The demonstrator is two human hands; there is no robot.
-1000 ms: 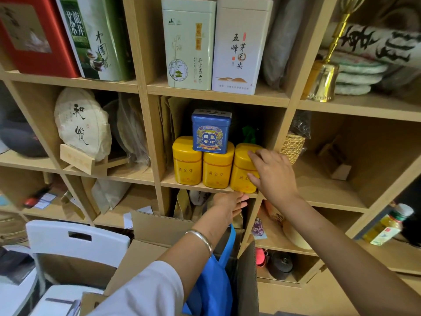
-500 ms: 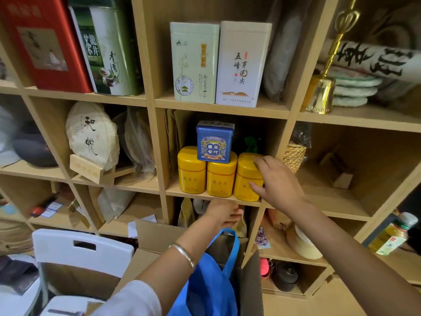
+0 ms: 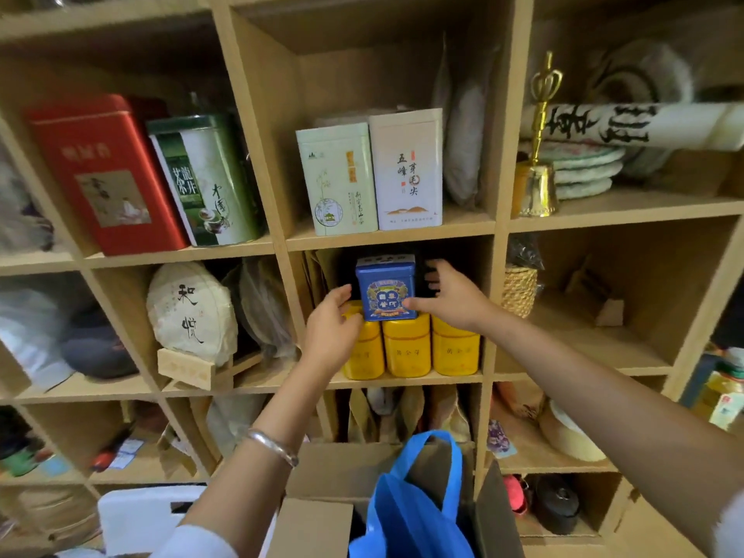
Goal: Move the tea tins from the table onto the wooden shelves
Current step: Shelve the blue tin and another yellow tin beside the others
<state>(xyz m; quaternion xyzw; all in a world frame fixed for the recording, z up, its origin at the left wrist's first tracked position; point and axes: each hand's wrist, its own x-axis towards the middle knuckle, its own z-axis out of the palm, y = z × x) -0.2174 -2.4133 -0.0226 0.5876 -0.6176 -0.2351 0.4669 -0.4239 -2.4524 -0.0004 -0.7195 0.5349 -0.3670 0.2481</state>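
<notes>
**Hands close in on the blue tin in the centre cubby**

Both hands are up at the middle compartment of the wooden shelves (image 3: 386, 241), at the centre of the frame. Her left hand (image 3: 331, 330), a silver bangle (image 3: 273, 447) on its wrist, comes in from the lower left with loosely bent fingers lying against the left side of the blue tin (image 3: 385, 288); I cannot tell whether it presses or merely touches. Her right hand (image 3: 451, 298) reaches in from the lower right, fingers spread and straight, the thumb tip at the tin's lower right corner and the other fingers fanned out beside and behind its right side. Neither hand wraps round the tin.

That blue tin stands upright on top of three yellow tins (image 3: 406, 345), which sit side by side in a row at the front of the same compartment. In the compartment just above, a pale green tin (image 3: 336, 179) and a white tin (image 3: 406, 169) stand touching each other. Toward the upper left of the frame a red tin (image 3: 106, 175) and a green tin (image 3: 209, 181) lean side by side. A gold bell (image 3: 537, 187) stands at the upper right beside stacked round tea cakes (image 3: 583, 171). At the bottom centre a blue bag (image 3: 414, 513) sits in an open cardboard box (image 3: 318, 521).
</notes>
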